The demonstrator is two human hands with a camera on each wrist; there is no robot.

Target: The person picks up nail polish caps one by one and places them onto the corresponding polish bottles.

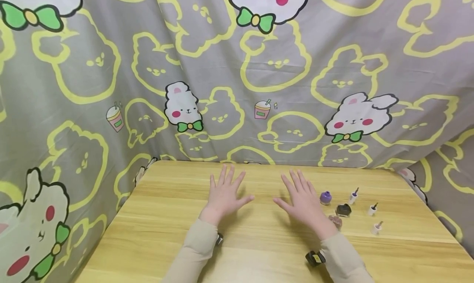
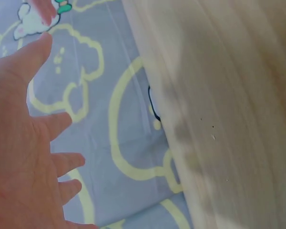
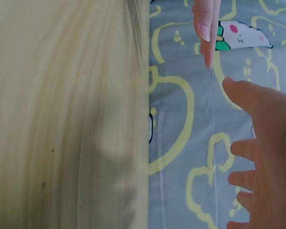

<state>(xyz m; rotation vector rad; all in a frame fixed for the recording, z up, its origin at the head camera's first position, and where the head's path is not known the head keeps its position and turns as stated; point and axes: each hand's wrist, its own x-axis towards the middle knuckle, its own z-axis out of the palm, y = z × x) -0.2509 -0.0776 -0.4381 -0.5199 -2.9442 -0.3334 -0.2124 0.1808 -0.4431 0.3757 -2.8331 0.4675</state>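
Both hands are held out over the wooden table with fingers spread and nothing in them. My left hand (image 1: pixel 226 196) is on the left, its thumb pointing toward the right hand (image 1: pixel 301 200). To the right of the right hand stand uncapped nail polish bottles: a purple bottle (image 1: pixel 325 198), a black bottle (image 1: pixel 343 210) and a pinkish-brown bottle (image 1: pixel 335 221) partly covered by the right wrist. Farther right are white brush caps with their brushes pointing up: a back cap (image 1: pixel 353 198), a middle cap (image 1: pixel 372 210) and a front cap (image 1: pixel 376 228).
The light wooden table (image 1: pixel 259 258) ends at a grey curtain (image 1: pixel 229 73) with yellow and white cartoon animals, hanging behind it and along both sides. A black wrist device (image 1: pixel 315 258) sits under the right sleeve, and another (image 1: pixel 219 239) by the left one.
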